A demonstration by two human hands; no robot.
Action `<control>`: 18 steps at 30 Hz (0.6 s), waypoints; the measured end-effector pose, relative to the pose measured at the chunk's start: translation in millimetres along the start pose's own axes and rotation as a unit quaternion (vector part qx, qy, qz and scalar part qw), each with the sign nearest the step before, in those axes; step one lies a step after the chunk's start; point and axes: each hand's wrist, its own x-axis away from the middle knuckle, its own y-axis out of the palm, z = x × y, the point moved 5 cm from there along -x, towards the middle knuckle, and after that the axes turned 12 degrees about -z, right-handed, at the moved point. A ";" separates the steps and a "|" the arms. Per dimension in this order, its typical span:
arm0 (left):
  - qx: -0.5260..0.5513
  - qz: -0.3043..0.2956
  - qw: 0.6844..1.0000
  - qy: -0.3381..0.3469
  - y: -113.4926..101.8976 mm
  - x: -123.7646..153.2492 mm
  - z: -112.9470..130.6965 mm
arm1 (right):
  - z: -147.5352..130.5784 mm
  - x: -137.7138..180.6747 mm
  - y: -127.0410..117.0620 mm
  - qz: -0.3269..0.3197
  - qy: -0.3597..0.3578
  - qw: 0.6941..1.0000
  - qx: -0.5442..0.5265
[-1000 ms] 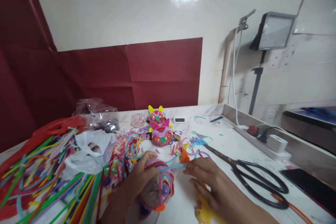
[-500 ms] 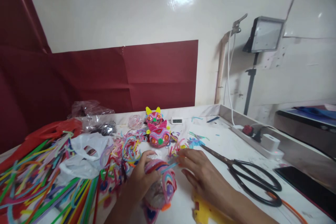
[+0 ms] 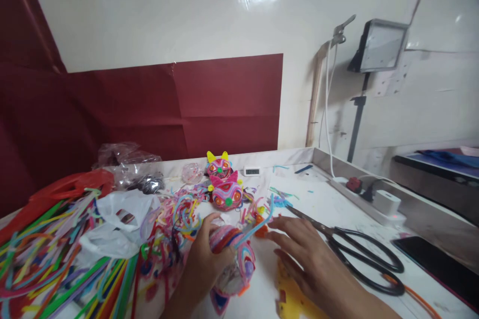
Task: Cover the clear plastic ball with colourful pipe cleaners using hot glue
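My left hand (image 3: 204, 259) is wrapped round a rounded craft head (image 3: 239, 269) covered in coloured pipe cleaners, with a clear, shiny patch on the side facing me. From its top a light blue pipe cleaner (image 3: 264, 227) sticks out up and to the right. My right hand (image 3: 314, 259) is just right of that strand, fingers stretched and apart, holding nothing I can see. An orange piece (image 3: 261, 227) lies beyond its fingertips. Partly beneath this hand is a flat yellow piece (image 3: 290, 296). Two finished-looking animal heads (image 3: 227, 195) stand behind, one yellow-eared.
Large black-handled scissors (image 3: 359, 254) and a phone (image 3: 441, 269) lie at right, below a power strip (image 3: 374, 207). Piled pipe cleaners (image 3: 93, 289), a white plastic bag (image 3: 125, 214) and a red bag (image 3: 82, 184) fill the left. A small digital display (image 3: 252, 171) stands at the back.
My right hand has moved right and away from the light blue pipe cleaner, which now stands free and curves upward. The left hand keeps its hold on the craft head.
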 end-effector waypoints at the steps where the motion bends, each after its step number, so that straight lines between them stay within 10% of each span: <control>1: -0.009 -0.002 1.000 -0.003 0.0 -0.4 -1.9 | 0.4 7.6 -1.7 0.001 -0.001 1.000 0.010; 18: -0.048 -0.015 0.999 0.000 -8.1 -1.9 -10.9 | 10.7 57.3 1.4 -0.055 0.019 0.998 -0.003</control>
